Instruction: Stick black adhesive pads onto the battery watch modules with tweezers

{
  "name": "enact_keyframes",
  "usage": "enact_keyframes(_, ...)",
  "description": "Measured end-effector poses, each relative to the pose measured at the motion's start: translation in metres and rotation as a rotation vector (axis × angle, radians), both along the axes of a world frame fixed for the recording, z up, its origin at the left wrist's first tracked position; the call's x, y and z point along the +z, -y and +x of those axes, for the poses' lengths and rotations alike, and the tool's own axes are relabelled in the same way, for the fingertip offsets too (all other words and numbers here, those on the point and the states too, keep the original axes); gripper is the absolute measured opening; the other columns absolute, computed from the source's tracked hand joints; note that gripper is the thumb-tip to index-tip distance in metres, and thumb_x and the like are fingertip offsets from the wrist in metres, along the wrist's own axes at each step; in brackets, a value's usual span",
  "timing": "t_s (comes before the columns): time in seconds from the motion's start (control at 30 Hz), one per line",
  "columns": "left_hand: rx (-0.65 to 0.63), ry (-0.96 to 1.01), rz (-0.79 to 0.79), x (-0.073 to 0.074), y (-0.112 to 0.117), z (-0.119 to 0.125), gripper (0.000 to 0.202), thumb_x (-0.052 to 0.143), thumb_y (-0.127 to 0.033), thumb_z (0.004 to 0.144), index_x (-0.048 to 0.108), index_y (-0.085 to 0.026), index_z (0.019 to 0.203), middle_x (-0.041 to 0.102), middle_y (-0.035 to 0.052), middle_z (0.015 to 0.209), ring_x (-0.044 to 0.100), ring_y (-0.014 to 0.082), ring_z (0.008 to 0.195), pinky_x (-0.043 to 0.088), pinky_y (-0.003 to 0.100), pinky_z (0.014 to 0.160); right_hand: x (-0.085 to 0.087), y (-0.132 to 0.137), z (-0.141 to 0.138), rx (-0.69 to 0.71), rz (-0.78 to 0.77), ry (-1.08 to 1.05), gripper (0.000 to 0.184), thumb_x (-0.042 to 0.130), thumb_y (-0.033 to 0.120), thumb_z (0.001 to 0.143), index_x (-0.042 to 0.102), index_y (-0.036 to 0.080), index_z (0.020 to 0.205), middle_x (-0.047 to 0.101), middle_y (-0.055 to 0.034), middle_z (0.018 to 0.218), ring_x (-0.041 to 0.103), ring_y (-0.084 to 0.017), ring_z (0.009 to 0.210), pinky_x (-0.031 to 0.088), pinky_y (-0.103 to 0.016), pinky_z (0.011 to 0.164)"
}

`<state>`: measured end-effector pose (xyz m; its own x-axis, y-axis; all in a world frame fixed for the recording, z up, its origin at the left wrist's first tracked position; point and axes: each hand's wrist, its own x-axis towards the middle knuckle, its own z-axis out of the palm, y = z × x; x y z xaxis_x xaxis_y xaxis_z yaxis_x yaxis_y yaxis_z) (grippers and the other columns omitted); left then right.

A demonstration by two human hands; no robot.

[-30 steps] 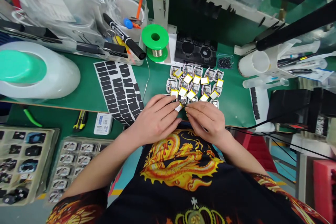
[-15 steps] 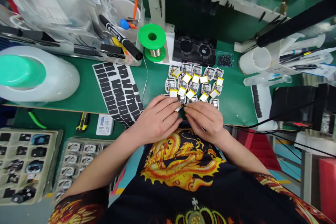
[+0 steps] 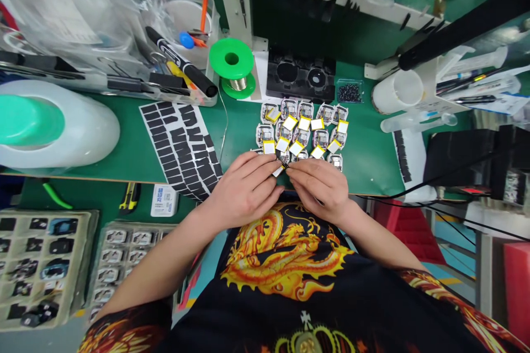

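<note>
Both hands meet at the front row of small watch-like housings on the green bench. My left hand has its thumb and fingertips pinched together. Opposite it, my right hand is closed in a pinch, its fingertips almost touching the left ones. A small dark piece shows between the fingertips, too small to name. Just below them lies a white battery pouch, partly covered by fingers. Further housings with circuit parts stand in rows beyond, several with yellow-edged white battery pouches hanging out.
Left of the hands lies a sheet of black adhesive pieces. Behind stand a green solder wire spool, a black fixture and a small tray of screws. A white bottle stands far left, a white cup right.
The view has shifted slightly. Both hands stay pinched together at the same spot, with small fingertip movements. A little more of the battery pouch below the fingers shows.
</note>
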<state>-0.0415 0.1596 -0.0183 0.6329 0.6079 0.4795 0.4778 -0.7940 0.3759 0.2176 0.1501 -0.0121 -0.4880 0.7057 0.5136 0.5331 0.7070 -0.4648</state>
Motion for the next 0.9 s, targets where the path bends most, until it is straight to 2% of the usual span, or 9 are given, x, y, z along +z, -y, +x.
enact_keyframes(0.13,0.01,0.02,-0.022,0.004,0.001,0.0,0.011,0.076,-0.02,0.102,0.078,-0.018,0.113,0.082,0.0123,0.14,0.076,0.0325,0.136,0.06,0.057,0.118,0.002,0.001,-0.001,0.01,0.007,0.008,0.047,0.074,0.009,0.1,0.072,0.021,0.146,0.086,-0.012,0.124,0.083,-0.025,0.114,0.074,-0.045,0.096)
enact_keyframes(0.23,0.017,0.037,-0.047,0.005,0.001,0.002,0.014,0.074,-0.016,0.104,0.077,-0.017,0.118,0.083,0.0109,0.136,0.078,0.031,0.132,0.061,0.055,0.116,0.0,0.001,-0.002,0.0,0.024,-0.019,0.04,0.075,0.007,0.099,0.074,0.016,0.138,0.086,-0.0132,0.122,0.084,-0.025,0.111,0.075,-0.044,0.094)
enact_keyframes(0.4,0.017,0.055,-0.027,0.006,-0.002,0.006,0.008,0.07,-0.015,0.107,0.077,-0.017,0.11,0.084,0.0096,0.133,0.08,0.0298,0.128,0.062,0.054,0.112,-0.002,-0.002,-0.001,0.012,0.097,-0.028,0.042,0.071,0.006,0.1,0.072,0.016,0.141,0.087,-0.0144,0.122,0.084,-0.025,0.112,0.075,-0.044,0.094)
enact_keyframes(0.6,0.014,0.012,-0.041,0.012,-0.004,0.006,0.006,0.074,-0.017,0.106,0.077,-0.015,0.111,0.084,0.0098,0.133,0.079,0.0304,0.128,0.06,0.052,0.111,0.004,-0.003,0.005,-0.017,0.056,-0.056,0.045,0.073,0.004,0.098,0.073,0.015,0.142,0.086,-0.0149,0.122,0.084,-0.025,0.113,0.074,-0.045,0.095)
enact_keyframes(0.77,0.021,-0.021,0.02,0.008,-0.004,0.005,0.009,0.077,-0.023,0.104,0.078,-0.014,0.103,0.083,0.0122,0.135,0.079,0.0315,0.129,0.06,0.051,0.113,0.009,-0.005,0.007,-0.004,0.058,-0.037,0.044,0.079,0.003,0.094,0.075,0.013,0.137,0.086,-0.016,0.122,0.084,-0.027,0.112,0.074,-0.047,0.098)
enact_keyframes(0.9,0.037,-0.051,0.015,0.007,-0.003,0.005,0.011,0.075,-0.025,0.106,0.079,-0.015,0.102,0.084,0.0115,0.133,0.079,0.03,0.129,0.06,0.05,0.113,0.019,-0.002,0.007,-0.006,0.056,-0.038,0.041,0.079,0.003,0.094,0.076,0.013,0.134,0.086,-0.0154,0.121,0.085,-0.026,0.109,0.074,-0.046,0.096)
